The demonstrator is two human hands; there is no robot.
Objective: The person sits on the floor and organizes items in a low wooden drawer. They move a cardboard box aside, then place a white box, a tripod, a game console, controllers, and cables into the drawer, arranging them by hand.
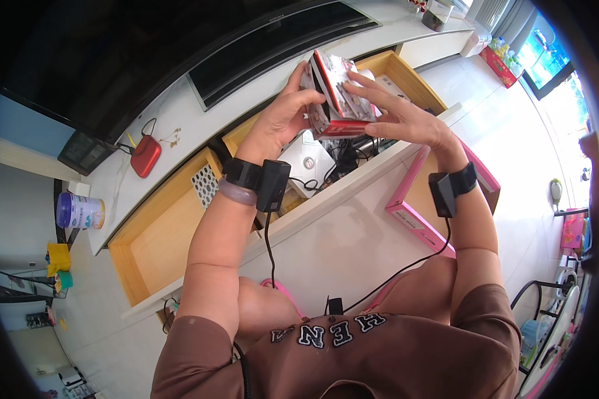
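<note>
Between my two hands is a small printed cardboard box [347, 95], grey-white with red edges, held above a pulled-out wooden drawer. My left hand [290, 112] grips its left side, the thumb lying across the near face. My right hand [404, 112] rests its spread fingers on the top flap and the right side. A dark gap shows along the flap's left edge; the box's inside cannot be seen. Below it the drawer [299, 219] holds a white box [307, 159] with a round emblem and a tangle of black cables [347, 154].
Left of it is another pulled-out wooden drawer [164, 249] with a dotted panel [204, 184]. A pink-edged shallow carton [414, 219] lies on the floor. On the white cabinet top [179, 109] are a red case [146, 156], a tin [87, 211] and a large black screen [105, 55].
</note>
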